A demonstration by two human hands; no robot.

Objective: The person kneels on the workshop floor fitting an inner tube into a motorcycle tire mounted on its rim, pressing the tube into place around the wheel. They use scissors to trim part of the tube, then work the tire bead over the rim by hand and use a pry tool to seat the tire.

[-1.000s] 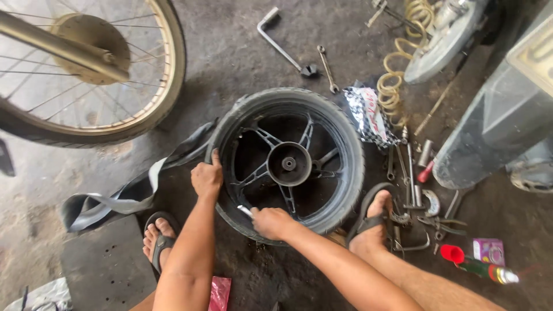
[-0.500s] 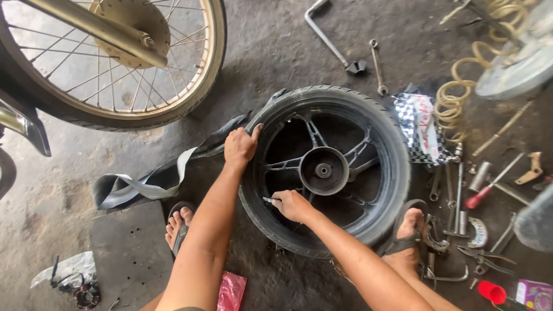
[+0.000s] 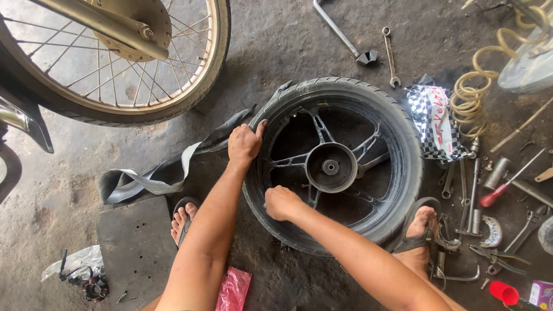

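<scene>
A black motorcycle wheel with tyre lies flat on the concrete floor in front of me. My left hand grips the tyre's left edge, where a black inner tube hangs out to the left. My right hand is closed at the tyre's near inner rim; a small tool seen in it earlier is hidden now. The wheel's hub sits in the middle between its spokes. My right foot in a sandal presses on the tyre's near right edge.
A spoked motorcycle wheel stands at upper left. Wrenches, a red-handled screwdriver, a checkered bag, a yellow coiled hose and several tools lie at right. My left foot rests beside a dark slab. A pink wrapper lies near.
The view has shifted so the wheel sits more central and closer. My right hand slid along the near rim of the tyre; my left hand stays gripping the tyre's left edge.
</scene>
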